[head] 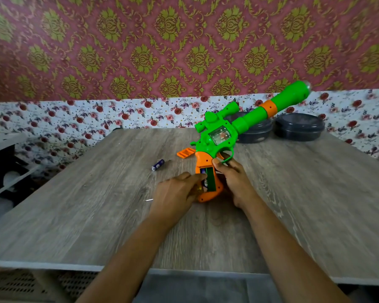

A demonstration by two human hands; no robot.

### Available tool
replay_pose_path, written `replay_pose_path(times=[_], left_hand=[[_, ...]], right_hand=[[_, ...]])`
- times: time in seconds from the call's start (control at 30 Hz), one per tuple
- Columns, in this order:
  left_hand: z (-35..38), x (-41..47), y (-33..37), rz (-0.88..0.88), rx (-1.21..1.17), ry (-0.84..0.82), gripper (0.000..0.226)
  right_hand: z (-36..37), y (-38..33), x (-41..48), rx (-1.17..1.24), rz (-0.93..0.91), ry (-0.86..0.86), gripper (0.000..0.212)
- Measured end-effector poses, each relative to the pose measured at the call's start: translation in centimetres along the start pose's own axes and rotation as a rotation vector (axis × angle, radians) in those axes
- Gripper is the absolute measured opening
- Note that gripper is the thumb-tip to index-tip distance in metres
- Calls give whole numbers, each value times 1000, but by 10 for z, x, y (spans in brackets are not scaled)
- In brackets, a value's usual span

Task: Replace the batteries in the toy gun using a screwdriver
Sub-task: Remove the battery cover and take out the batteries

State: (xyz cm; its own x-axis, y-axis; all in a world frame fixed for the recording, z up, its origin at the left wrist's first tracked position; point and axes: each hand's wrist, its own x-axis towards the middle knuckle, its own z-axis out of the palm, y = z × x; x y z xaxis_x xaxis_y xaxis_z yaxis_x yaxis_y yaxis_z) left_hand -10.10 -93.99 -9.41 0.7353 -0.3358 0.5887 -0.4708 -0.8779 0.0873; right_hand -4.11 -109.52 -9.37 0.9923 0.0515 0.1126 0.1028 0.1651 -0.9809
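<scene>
The green toy gun (219, 134) with an orange grip (208, 195) is tilted up over the wooden table (96, 215), its barrel pointing to the far right. My right hand (234, 180) grips the orange grip from the right, with a finger by the trigger guard. The battery compartment (211, 179) in the grip is uncovered. My left hand (177, 191) reaches in from the left, and its thumb and index finger pinch a blue battery (202, 171) sitting in the compartment. A screwdriver's metal tip (149, 200) and a bit of yellow handle (199, 188) peek out from under my left hand.
The orange battery cover (185, 153) lies on the table behind the gun. A loose blue battery (158, 165) lies to its left. Two dark round containers (299, 126) stand at the far right edge against the flowered wall. A white shelf (4, 145) stands to the left.
</scene>
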Motion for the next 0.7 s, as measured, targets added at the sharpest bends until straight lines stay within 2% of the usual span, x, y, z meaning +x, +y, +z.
replay_pose_path(times=[0.1,0.2,0.33,0.53,0.6,0.7], left_hand=[[-3,0,7,90,176,-28,46],[-8,1,13,113,245,-24,42],[-9,3,17,75,182,0,47],[-5,-1,10,-30,-63,9,43],[-3,-1,8,-51,-85,-21,34],[-1,0,8,-58,-79,-23,40]], right_hand=[[0,2,1,-8,14,-8,11],[-1,4,4,22,28,23,11],[-3,6,7,47,37,72,10],[-1,3,4,33,21,83,13],[-1,1,2,31,-9,87,16],[-1,-1,1,38,-26,75,20]])
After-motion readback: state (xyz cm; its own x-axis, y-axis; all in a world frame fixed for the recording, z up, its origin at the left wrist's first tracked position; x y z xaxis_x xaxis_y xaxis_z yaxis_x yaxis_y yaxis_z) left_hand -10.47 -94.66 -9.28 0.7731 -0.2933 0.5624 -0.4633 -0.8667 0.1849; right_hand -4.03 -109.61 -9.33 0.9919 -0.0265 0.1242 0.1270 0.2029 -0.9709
